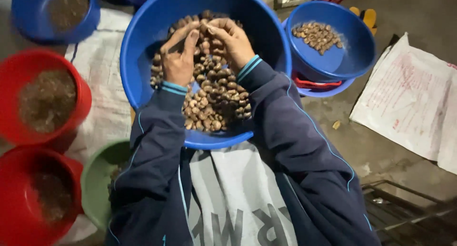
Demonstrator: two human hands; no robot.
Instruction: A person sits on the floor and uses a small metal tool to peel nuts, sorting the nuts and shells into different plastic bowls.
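Observation:
A big blue basin (143, 51) on my lap holds a heap of brown nuts (214, 98). Both hands are over the heap, fingertips meeting near its far side. My left hand (178, 58) pinches a nut between thumb and fingers. My right hand (233, 41) curls in from the right and grips a nut too, touching the left fingertips. Dark blue sleeves with light blue cuffs cover both arms.
A smaller blue bowl (342, 60) with a few nuts stands at the right. Two red tubs (28, 65) (19, 179) of brown bits, a green bowl (95, 179) and a blue tub (28, 17) stand left. A white sack (414, 98) lies on the floor right.

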